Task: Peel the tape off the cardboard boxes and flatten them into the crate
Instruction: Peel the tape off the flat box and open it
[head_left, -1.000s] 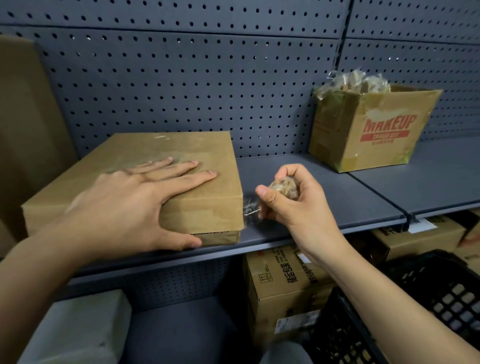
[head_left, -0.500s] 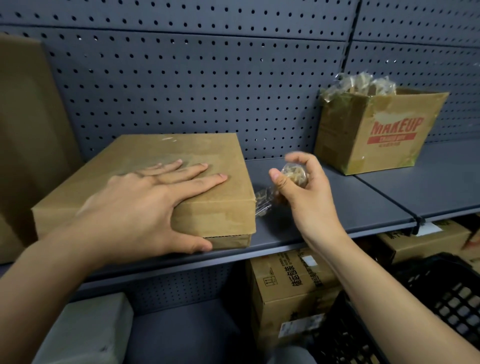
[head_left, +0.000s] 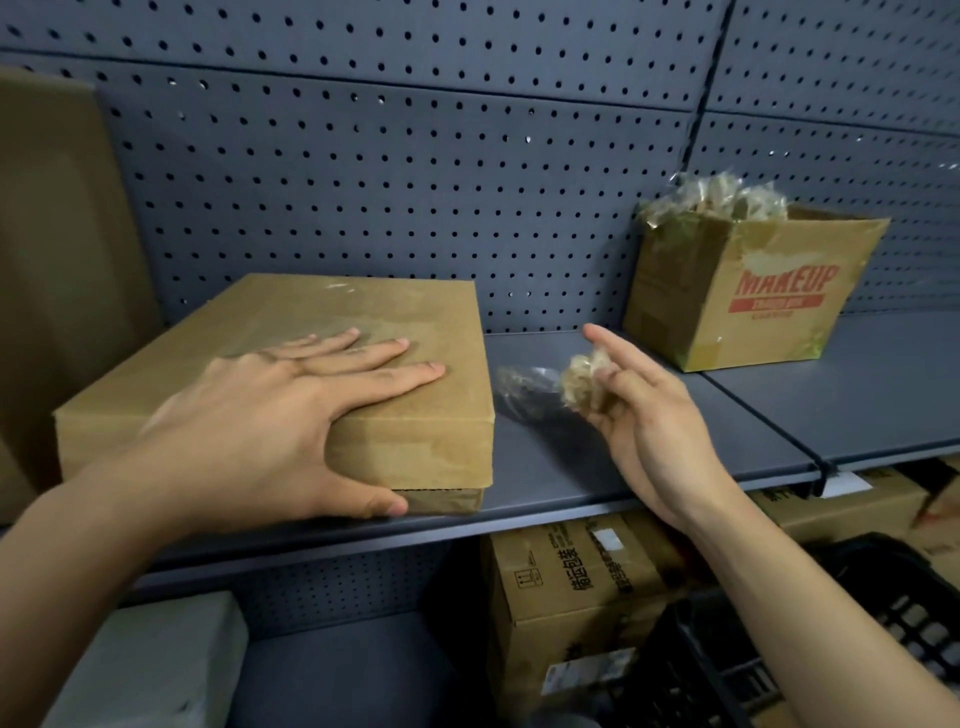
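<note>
A flat brown cardboard box lies on the grey shelf. My left hand rests flat on its lid with straight fingers, the thumb pressed against the front side. To the right of the box, above the shelf, my right hand holds a crumpled wad of tape at its fingertips, the index finger stretched out. A blurred clear strip trails left from the wad. The black crate sits at the lower right, below the shelf.
An open box printed MAKEUP stands at the back right of the shelf, with peeled tape piled in its top. A tall cardboard sheet leans at the left. Brown boxes and a white box sit below.
My right hand has carried the tape wad up and to the right, away from the flat box, and its fingers have loosened. My left hand stays flat on the lid.
</note>
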